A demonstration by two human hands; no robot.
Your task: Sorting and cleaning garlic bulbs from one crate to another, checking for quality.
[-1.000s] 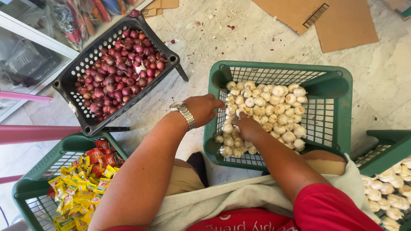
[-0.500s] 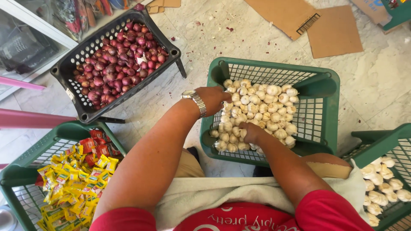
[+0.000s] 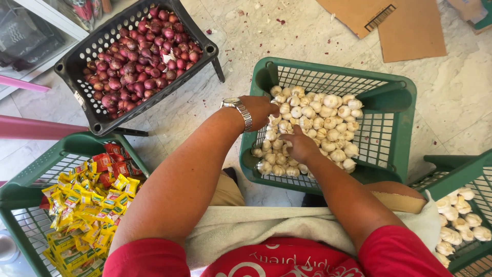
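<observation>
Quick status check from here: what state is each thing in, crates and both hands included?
left hand: in the garlic, grip hidden
right hand: resting on the garlic, fingers curled
green crate: part filled with garlic bulbs
black crate: tilted, full of red onions
left green crate: holds yellow and red sachets
right green crate: holds garlic
cardboard: flat on floor

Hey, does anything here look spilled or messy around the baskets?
Yes. Reddish onion skins lie scattered on the floor beyond the black crate of red onions, and torn cardboard pieces lie loose near the green garlic basket.
</observation>
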